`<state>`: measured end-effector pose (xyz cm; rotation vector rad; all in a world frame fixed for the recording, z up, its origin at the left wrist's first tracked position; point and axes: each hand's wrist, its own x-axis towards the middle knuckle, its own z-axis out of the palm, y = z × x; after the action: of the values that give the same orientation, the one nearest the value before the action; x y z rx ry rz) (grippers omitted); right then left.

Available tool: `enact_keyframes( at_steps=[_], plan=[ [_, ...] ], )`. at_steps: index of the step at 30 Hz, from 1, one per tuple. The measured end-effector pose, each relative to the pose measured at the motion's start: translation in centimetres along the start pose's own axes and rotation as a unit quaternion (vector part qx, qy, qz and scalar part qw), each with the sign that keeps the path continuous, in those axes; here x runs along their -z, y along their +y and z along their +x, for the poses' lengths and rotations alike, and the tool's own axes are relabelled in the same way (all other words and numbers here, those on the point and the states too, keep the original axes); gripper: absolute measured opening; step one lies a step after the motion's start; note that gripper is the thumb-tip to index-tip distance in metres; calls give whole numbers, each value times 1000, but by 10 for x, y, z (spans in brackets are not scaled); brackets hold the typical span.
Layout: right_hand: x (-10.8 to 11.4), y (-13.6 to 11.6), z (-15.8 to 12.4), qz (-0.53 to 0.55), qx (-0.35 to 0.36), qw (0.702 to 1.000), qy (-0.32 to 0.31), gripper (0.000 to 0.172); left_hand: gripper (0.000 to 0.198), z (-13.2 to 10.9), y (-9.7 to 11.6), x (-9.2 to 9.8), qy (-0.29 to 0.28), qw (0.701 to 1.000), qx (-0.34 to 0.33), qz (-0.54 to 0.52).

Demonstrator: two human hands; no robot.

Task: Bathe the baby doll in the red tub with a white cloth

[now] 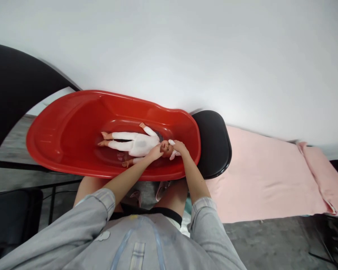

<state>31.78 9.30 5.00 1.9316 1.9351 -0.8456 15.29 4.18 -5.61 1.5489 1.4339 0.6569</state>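
Observation:
A baby doll (147, 144) in a white outfit lies on its back in a red baby bathtub (50, 133), bare feet to the left and head to the right. At the doll's neck and chin, my left hand (157, 151) is closed against it, with some fingers hidden. My right hand (180, 146) is bunched at the top of the doll's head. A small white and pink cloth (173, 154) sticks out from under those fingers and touches the head. The doll's near arm lies along the tub's floor, while its far arm points up toward the back wall.
A black stool seat (214, 144) adjoins the tub's right end. Farther right lies a pink-covered bed (264, 176) with a pink pillow (328, 174). Black chairs (17, 90) stand at the left. Behind everything rises a white wall (186, 48).

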Motion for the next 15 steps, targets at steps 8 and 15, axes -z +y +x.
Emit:
enact_keyframes(
  at_steps=[8, 15],
  plan=[
    [1, -1, 15, 208, -54, 975, -54, 72, 71, 0, -3, -1, -28, 998, 52, 16],
    [-10, 4, 26, 246, -107, 958, -101, 94, 61, -3, -7, -4, -23, 997, 61, -31]
  ],
)
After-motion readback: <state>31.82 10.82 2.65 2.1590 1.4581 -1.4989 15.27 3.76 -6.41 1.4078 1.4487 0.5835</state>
